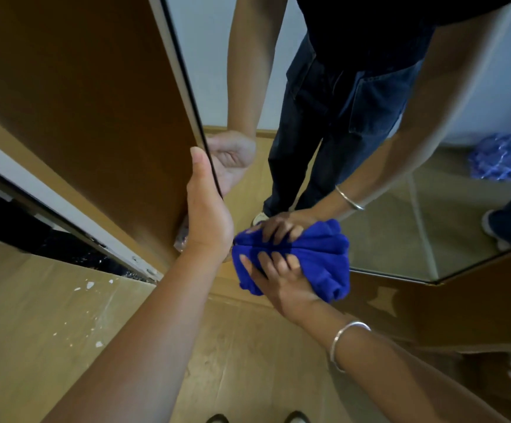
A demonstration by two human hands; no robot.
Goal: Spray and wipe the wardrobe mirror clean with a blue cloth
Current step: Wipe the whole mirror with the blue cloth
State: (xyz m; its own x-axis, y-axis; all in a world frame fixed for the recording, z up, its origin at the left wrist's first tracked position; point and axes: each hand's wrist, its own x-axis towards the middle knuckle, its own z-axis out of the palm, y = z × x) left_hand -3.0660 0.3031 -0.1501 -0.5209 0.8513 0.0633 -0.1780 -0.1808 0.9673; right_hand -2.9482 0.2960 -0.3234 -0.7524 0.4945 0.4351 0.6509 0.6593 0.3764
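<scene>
while your left hand [208,209] grips the mirror door's edge [205,154], fingers wrapped round it, your right hand [281,282] presses the bunched blue cloth [318,254] against the mirror's [400,233] bottom edge, fingers spread.

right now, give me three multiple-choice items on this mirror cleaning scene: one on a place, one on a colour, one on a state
1. Where is the cloth pressed?
A. low on the mirror
B. on the floor
C. on the door's top edge

2. What colour is the cloth?
A. white
B. blue
C. green

3. What is the left hand doing?
A. hanging free
B. holding a bottle
C. gripping the mirror door's edge

Answers: 1 A, the right hand holds the cloth against the glass near its bottom edge; 2 B, it is plainly blue; 3 C, its fingers wrap the edge.
</scene>
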